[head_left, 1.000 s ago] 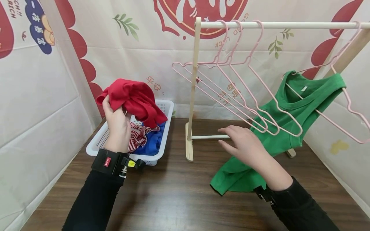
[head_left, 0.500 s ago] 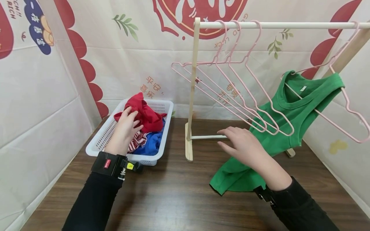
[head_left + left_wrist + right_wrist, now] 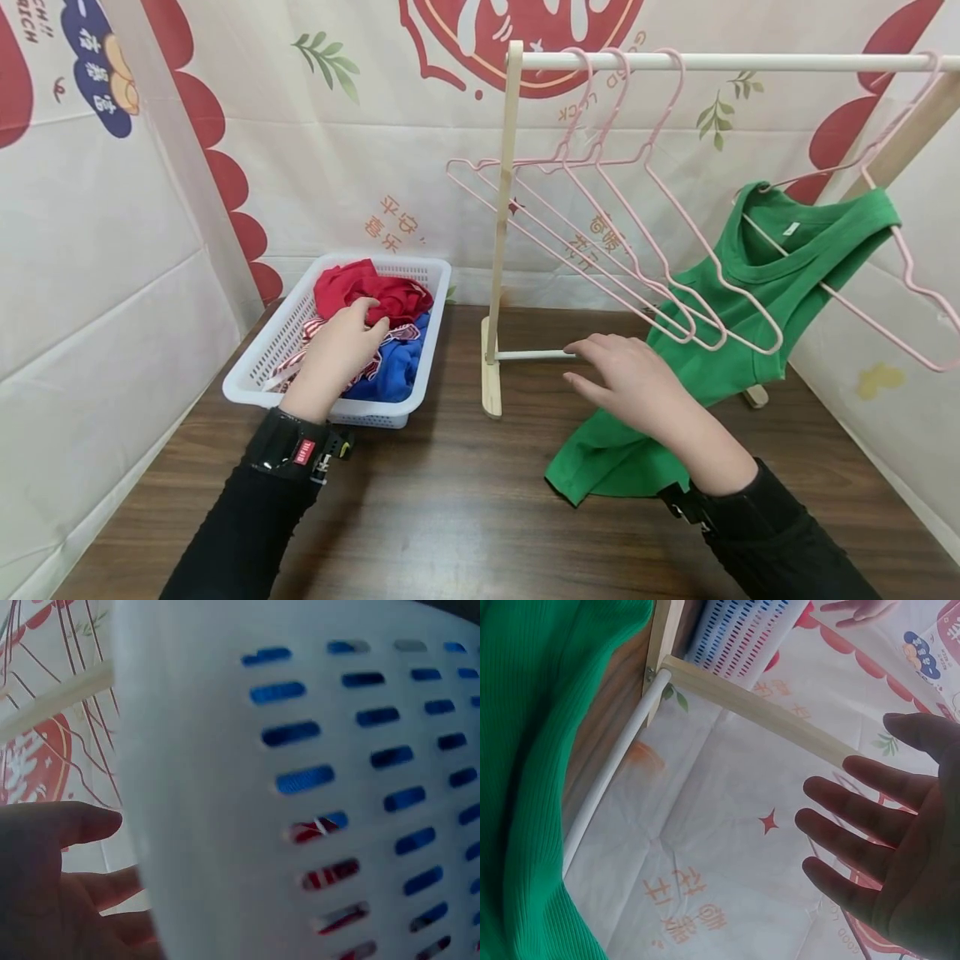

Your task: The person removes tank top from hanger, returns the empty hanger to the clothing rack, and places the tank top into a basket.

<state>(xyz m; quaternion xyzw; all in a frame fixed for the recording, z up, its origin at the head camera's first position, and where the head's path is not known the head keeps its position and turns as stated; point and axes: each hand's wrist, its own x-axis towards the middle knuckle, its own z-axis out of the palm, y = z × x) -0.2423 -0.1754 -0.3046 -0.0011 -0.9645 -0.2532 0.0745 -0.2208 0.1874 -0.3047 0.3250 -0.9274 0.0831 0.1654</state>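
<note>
A white plastic basket (image 3: 251,385) holds a red garment (image 3: 375,287) at the back, a red-and-white striped garment (image 3: 307,333) and a blue garment (image 3: 397,371). My left hand (image 3: 341,342) is over the basket, fingers loosely bent, its fingertips at the red cloth; whether they touch it I cannot tell. In the left wrist view, the basket wall (image 3: 202,787) hides part of the fingers. Straight, spread fingers show on my right hand (image 3: 892,832), which holds nothing. That hand is in front of a green tank top (image 3: 720,350) on a pink hanger (image 3: 870,321).
Several more pink hangers (image 3: 645,225) hang from the white rail (image 3: 735,62) of a wooden rack (image 3: 502,225). The rack stands on a brown wooden table (image 3: 465,500). A printed cloth backdrop (image 3: 337,183) surrounds the table at the back and sides.
My left hand has lowered the red garment into the back of the basket and let it go, then moved slightly forward and right over the striped one. My right hand has stayed in place.
</note>
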